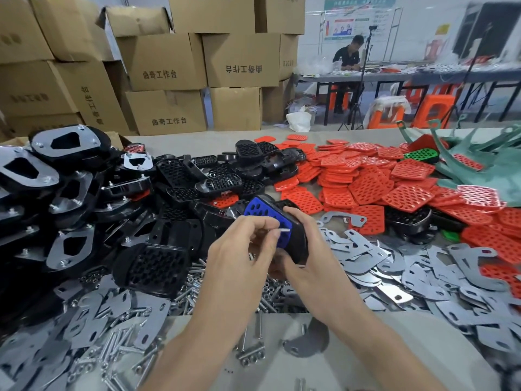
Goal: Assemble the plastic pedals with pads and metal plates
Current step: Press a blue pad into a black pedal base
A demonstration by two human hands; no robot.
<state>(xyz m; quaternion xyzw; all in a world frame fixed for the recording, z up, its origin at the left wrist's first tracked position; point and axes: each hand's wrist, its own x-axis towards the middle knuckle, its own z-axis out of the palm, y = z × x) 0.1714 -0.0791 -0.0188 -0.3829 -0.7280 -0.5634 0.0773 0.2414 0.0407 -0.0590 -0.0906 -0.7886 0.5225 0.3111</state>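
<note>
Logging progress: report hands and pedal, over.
Left hand pinches small silver bolt. Right hand grips black plastic pedal bearing blue perforated pad. Bolt at pad, path unobstructed.

Single head-worn view, wide-angle, edges bowed. Faces forward and down across the work table (pixel 282 371). Forearms enter from the bottom edge. The left hand (pixel 239 258) and right hand (pixel 307 246) sit close to the lens, mid-frame. The upper frame reaches the stacked cardboard boxes (pixel 166 63) and a far table (pixel 394 76) at the back wall.
</note>
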